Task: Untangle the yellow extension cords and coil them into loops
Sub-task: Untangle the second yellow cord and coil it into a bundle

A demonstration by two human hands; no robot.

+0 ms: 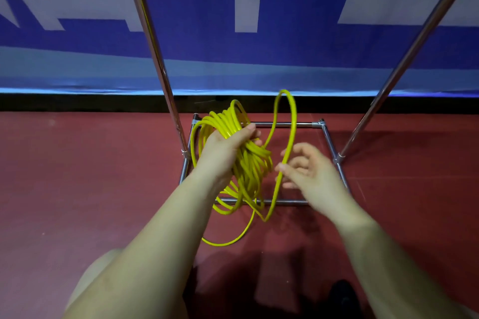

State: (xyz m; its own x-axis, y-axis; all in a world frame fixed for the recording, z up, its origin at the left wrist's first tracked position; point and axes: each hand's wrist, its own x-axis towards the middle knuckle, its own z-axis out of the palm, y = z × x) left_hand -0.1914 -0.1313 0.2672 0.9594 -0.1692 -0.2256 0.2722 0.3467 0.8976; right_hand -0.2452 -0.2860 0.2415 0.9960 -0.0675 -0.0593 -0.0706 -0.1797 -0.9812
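My left hand (228, 147) grips a thick bundle of coiled yellow extension cord (248, 163), held up above the floor with loops hanging below the fist. One fresh loop of the cord (293, 122) arcs up and over to the right. My right hand (308, 173) pinches that strand between thumb and fingers, just right of the bundle. A loose tail of the cord (233, 239) trails down and curves across the red floor toward me.
A chrome tube frame (287, 125) forms a rectangle on the red floor under my hands, with two slanted chrome poles (155, 41) rising left and right. A blue and white banner (259, 59) hangs behind. My knee (98, 274) shows at lower left.
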